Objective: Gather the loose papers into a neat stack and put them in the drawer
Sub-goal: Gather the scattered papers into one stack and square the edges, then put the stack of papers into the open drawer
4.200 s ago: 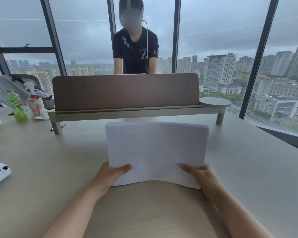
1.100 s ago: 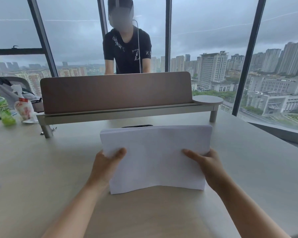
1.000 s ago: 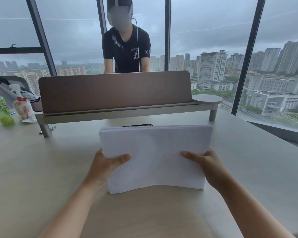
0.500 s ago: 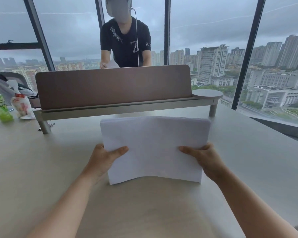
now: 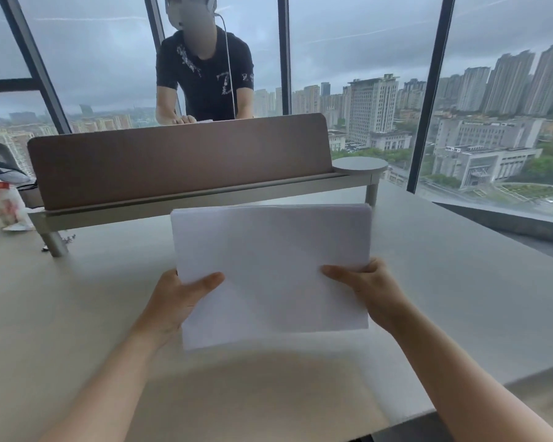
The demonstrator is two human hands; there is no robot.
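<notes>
While both thumbs press its front, the paper stack hides the fingers of left hand and right hand.

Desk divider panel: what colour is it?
Brown divider panel, seen in the head view.

Paper stack is held centre frame above the worktop, gripped at its left edge by the left hand and at its right edge by the right hand, thumbs laid on the near face. Behind the stack a divider panel is mounted on a raised shelf standing on the worktop. A round pad is set on the shelf's right end. A plastic pouch is placed far left, beside the shelf's left end. A person is positioned behind the divider, windows behind them.
</notes>
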